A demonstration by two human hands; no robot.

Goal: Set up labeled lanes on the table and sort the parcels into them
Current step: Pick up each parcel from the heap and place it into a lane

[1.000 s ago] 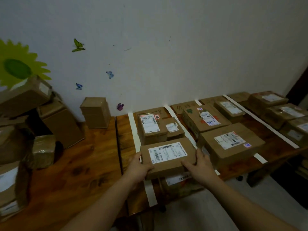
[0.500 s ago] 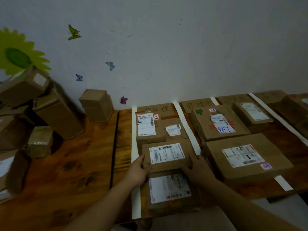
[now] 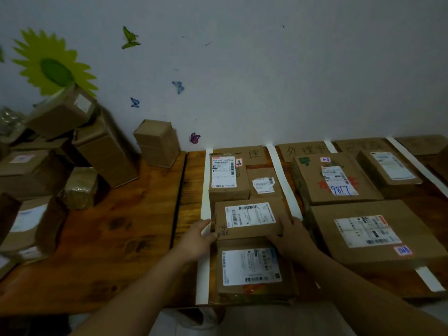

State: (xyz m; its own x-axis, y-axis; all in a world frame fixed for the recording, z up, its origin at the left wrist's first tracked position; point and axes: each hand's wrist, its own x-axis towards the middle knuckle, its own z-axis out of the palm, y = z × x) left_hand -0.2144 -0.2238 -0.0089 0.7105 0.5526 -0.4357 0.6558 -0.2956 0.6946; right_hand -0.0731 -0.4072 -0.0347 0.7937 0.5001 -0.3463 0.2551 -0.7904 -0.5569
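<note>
A flat brown parcel [image 3: 249, 220] with a white barcode label lies in the leftmost lane, between two white tape strips [image 3: 205, 190]. My left hand [image 3: 198, 236] holds its left edge and my right hand [image 3: 291, 235] holds its right edge. Another labelled parcel [image 3: 252, 267] lies just in front of it, two more parcels [image 3: 228, 180] behind. Cardboard lane labels [image 3: 303, 150] with handwriting lie against the wall. The lane to the right holds a parcel marked 9817 [image 3: 337, 180] and a large parcel [image 3: 368, 232].
Unsorted boxes [image 3: 106, 146] pile up on the left part of the wooden table [image 3: 116, 226], some leaning on the wall. More parcels [image 3: 390, 170] fill lanes at the far right. The table's front edge runs just behind my forearms.
Both hands lowered the parcel from above the front parcel and set it down farther back in the lane, behind that parcel. The camera view shifted closer and leftward.
</note>
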